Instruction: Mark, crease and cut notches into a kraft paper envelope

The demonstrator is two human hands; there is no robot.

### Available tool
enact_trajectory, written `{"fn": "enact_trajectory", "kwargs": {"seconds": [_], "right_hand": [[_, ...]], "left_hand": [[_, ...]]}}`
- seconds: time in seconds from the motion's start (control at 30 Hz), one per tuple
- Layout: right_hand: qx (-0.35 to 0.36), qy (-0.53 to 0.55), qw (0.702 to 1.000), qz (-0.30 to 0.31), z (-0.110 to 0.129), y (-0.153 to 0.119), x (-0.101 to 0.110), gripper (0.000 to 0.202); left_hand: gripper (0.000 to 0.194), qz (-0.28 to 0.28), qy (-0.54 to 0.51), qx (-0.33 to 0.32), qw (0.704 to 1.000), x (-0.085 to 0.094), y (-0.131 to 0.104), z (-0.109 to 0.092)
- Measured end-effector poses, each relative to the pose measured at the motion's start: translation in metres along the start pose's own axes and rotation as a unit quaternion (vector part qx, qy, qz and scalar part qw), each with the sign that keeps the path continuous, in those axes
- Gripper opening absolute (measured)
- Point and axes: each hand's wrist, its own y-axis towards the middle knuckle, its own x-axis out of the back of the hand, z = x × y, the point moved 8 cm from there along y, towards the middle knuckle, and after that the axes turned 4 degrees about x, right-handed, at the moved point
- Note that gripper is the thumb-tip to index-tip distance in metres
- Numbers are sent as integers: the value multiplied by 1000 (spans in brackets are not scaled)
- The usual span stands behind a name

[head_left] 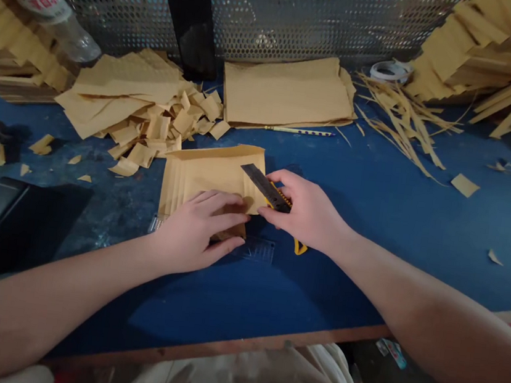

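On the blue tabletop in front of me lies a stack of folded brown paper with a raised back flap. My left hand rests on its near part, palm down with fingers spread. A clear plastic ruler shows partly from under that hand. My right hand grips a utility knife with a yellow handle; its wide dark blade points up and left over the paper's right side. Fingertips of the right hand are close to the paper's right edge; whether they touch it I cannot tell.
Small paper scraps heap at back left. Larger brown sheets lie by a perforated metal panel, near a pen and a dark phone-like slab. Paper strips, a tape roll, a bottle and paper stacks surround them.
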Motion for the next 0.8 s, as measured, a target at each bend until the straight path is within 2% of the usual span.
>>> {"fn": "enact_trajectory", "kwargs": {"seconds": [0.17, 0.33, 0.57, 0.8], "right_hand": [[1, -4, 1000, 6, -2, 0, -1, 36], [2, 0, 1000, 3, -3, 1, 0, 36], [9, -11, 1000, 8, 0, 0, -2, 33], [12, -18, 1000, 7, 2, 0, -2, 33]], "left_hand": [[28, -16, -13, 2, 1000, 2, 1, 2], [29, -24, 21, 11, 999, 1, 1, 4], [24, -11, 60, -26, 998, -2, 0, -3], [27, -9, 92, -16, 996, -2, 0, -2]]}}
